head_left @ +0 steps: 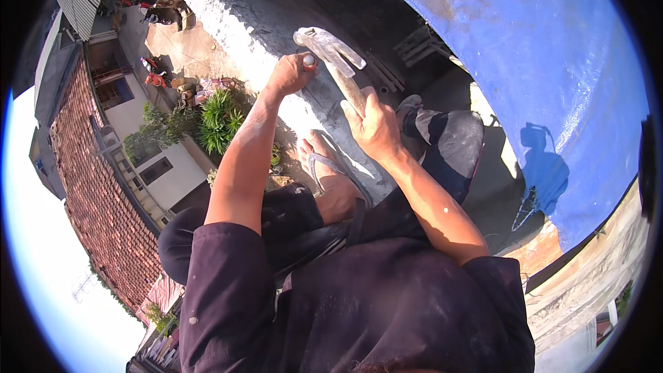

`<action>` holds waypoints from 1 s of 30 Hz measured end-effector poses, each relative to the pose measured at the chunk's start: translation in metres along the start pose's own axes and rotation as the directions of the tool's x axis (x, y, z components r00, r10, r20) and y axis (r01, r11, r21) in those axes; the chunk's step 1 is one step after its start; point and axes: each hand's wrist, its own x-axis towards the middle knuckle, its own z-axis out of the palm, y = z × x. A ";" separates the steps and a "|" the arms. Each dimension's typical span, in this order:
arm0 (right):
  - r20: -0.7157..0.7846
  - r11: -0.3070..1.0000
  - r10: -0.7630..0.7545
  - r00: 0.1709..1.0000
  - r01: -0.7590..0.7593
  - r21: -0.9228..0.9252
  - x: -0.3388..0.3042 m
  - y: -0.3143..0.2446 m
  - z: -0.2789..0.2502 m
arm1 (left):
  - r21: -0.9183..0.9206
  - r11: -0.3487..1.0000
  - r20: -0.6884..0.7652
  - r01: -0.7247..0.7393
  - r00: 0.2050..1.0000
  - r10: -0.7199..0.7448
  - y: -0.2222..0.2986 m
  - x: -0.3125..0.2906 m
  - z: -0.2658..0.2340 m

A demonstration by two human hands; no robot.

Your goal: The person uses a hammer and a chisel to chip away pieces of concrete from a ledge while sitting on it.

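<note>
One hammer (331, 50) is gripped by the right hand (376, 128), whose fingers are closed around the pale handle, below its head. The left hand (289, 76) makes a fist, its fingers closed around a metal rod (309, 61); only the round grey end of this rod shows, just above the fist, so I cannot tell where its other end stands. The hammer head is very near to the left fingers, beyond them and a little to the right; whether it touches the rod, I cannot tell.

In my judgement, the main danger is for the left fingers: the visible end of the rod is small, and a blow slightly off its centre could slip and hit the knuckles. Dust seems to lie on the forearms, and dusty fingers could perhaps let the handle turn. The sandalled foot (322, 166) is on the whitish ledge (323, 112), nearer to the body than the left fingers, with bare toes, so a falling tool or a flying chip could hurt it. Well below the left fingers, on their left side, there are plants (221, 121) and a courtyard (193, 48); a loose grip could drop something there.
</note>
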 end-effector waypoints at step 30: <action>-0.125 0.890 0.129 0.984 -0.059 0.453 -0.005 -0.042 -0.084 | 0.010 0.998 0.013 -0.065 0.998 0.065 0.019 -0.006 0.010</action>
